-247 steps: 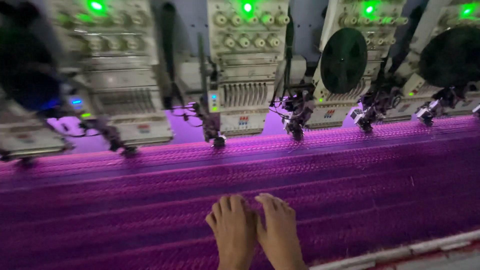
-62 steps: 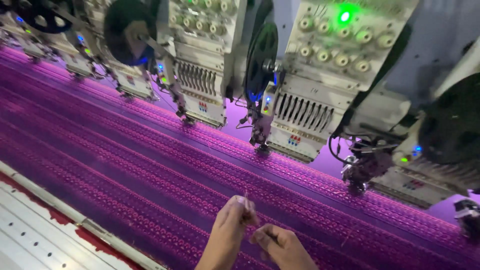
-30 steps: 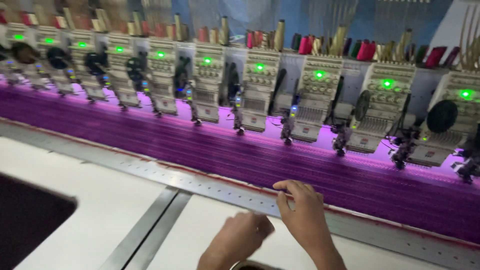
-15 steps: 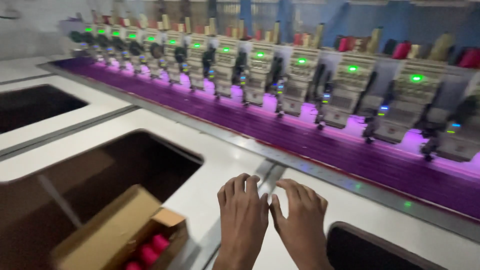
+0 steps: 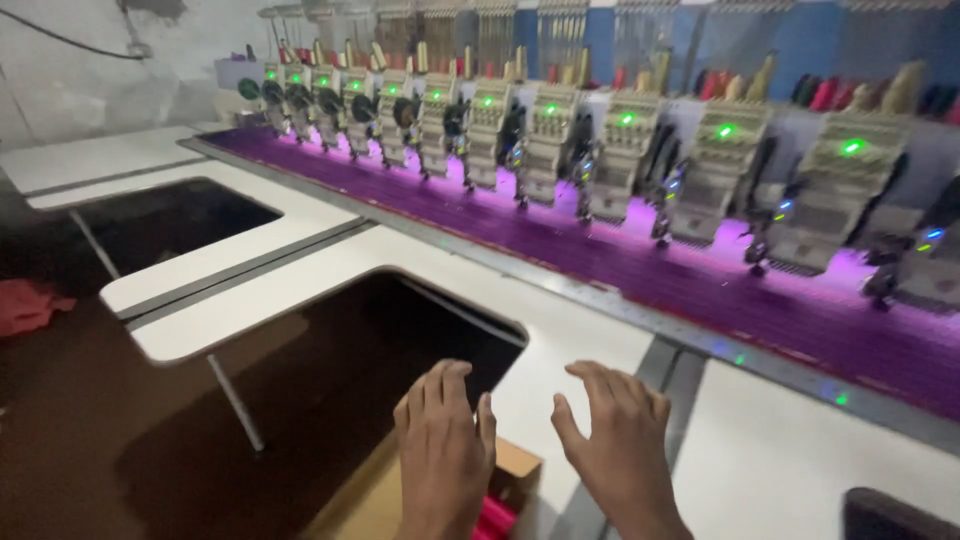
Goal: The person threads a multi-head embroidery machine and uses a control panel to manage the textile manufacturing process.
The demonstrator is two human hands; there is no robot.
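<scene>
Both hands are empty with fingers spread loose. The left hand [image 5: 445, 450] hovers over a cardboard box [image 5: 515, 462], with pink spools [image 5: 497, 518] just beside its wrist. The right hand [image 5: 618, 440] hangs right of the box, above the white table [image 5: 560, 345]. Beyond the box gapes a dark cutout [image 5: 380, 350]. Farther off runs purple fabric [image 5: 700, 285], under embroidery heads [image 5: 620, 150] lit green.

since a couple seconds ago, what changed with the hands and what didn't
Both hands came off the purple fabric, where they pinched a thread, and drew back over the white table. The left hand now hovers open above the cardboard box with pink spools; the right hand is spread beside it, empty. The embroidery heads stay lined up, green lights on.
</scene>
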